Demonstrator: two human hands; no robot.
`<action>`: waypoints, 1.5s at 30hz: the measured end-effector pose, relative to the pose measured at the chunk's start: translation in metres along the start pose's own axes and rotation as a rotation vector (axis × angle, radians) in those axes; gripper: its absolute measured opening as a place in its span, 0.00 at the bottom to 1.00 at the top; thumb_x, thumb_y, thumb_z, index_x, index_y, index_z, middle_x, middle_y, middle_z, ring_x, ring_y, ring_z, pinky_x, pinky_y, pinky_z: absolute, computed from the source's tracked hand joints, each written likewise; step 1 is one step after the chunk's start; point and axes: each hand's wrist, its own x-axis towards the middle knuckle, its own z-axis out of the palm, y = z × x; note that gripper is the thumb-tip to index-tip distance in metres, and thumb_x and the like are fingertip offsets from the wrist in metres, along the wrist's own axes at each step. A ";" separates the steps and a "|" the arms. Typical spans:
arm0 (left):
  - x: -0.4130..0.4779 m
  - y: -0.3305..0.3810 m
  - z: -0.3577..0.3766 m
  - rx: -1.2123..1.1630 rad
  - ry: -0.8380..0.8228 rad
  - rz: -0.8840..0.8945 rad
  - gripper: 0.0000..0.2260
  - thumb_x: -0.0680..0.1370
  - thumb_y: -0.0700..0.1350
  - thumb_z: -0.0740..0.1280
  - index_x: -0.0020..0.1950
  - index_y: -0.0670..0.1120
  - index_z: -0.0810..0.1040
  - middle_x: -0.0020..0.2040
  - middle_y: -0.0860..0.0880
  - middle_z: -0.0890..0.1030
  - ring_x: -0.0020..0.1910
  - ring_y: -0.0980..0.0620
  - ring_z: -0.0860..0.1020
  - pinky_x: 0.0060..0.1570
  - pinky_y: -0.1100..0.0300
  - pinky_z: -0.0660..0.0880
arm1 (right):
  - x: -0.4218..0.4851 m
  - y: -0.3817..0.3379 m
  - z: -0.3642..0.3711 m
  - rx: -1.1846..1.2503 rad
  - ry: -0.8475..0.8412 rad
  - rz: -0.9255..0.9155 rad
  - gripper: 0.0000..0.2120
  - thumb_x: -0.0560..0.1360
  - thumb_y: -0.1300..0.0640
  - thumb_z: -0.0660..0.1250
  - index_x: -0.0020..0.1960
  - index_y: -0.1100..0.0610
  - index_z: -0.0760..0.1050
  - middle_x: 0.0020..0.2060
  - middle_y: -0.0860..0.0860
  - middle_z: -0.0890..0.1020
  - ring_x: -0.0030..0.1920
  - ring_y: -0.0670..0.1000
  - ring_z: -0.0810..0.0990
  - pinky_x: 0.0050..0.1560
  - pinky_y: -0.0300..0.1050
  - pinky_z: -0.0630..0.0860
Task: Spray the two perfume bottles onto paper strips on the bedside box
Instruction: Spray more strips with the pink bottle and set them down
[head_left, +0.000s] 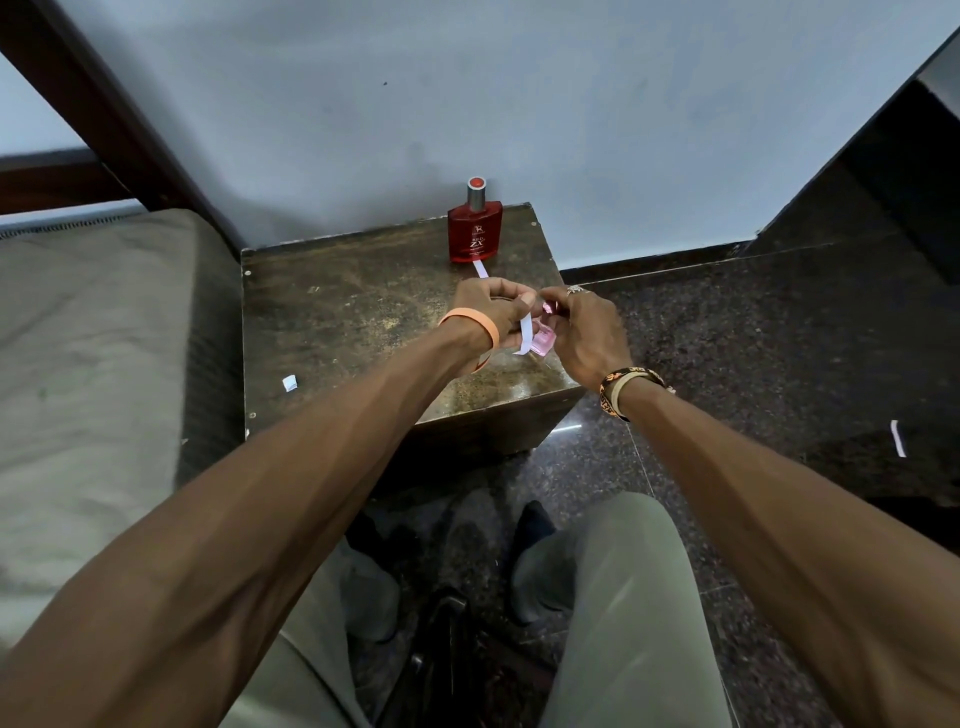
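L hand (491, 306) pinches paper strip (525, 335); R hand (584, 332) grips pink bottle (545, 340), mostly hidden by fingers. Red bottle (475, 231) upright at far edge of bedside box (337, 312), second strip (480, 269) touching its base.

A grey-beige mattress (93, 364) sat left of everything, dark wooden bed frame (88, 98) behind it. Pale blue wall (519, 104) at the back, speckled dark granite floor (727, 332), and some black thing (441, 665) down low, couldn't tell what.

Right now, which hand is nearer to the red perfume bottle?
Left. The left hand holds a paper strip just in front of the red perfume bottle; the right hand is further right, on the pink bottle.
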 end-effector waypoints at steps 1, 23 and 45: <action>0.000 0.000 0.000 -0.004 -0.002 -0.001 0.01 0.77 0.36 0.67 0.47 0.38 0.78 0.51 0.36 0.82 0.50 0.39 0.82 0.49 0.45 0.80 | 0.001 0.000 0.001 -0.002 0.001 0.005 0.14 0.77 0.68 0.66 0.59 0.55 0.80 0.48 0.55 0.84 0.48 0.54 0.82 0.49 0.52 0.81; -0.079 0.043 -0.080 0.006 -0.048 0.199 0.10 0.70 0.29 0.72 0.48 0.39 0.79 0.38 0.42 0.84 0.37 0.48 0.83 0.36 0.54 0.81 | -0.035 -0.101 -0.051 0.565 -0.160 0.011 0.05 0.78 0.57 0.69 0.50 0.57 0.83 0.40 0.54 0.85 0.37 0.48 0.82 0.42 0.41 0.80; -0.185 0.068 -0.152 0.244 0.271 0.513 0.10 0.73 0.42 0.73 0.53 0.47 0.80 0.49 0.46 0.82 0.47 0.50 0.81 0.50 0.50 0.80 | -0.112 -0.193 -0.120 0.639 -0.327 0.068 0.08 0.77 0.60 0.66 0.44 0.65 0.80 0.37 0.60 0.80 0.32 0.52 0.77 0.37 0.49 0.76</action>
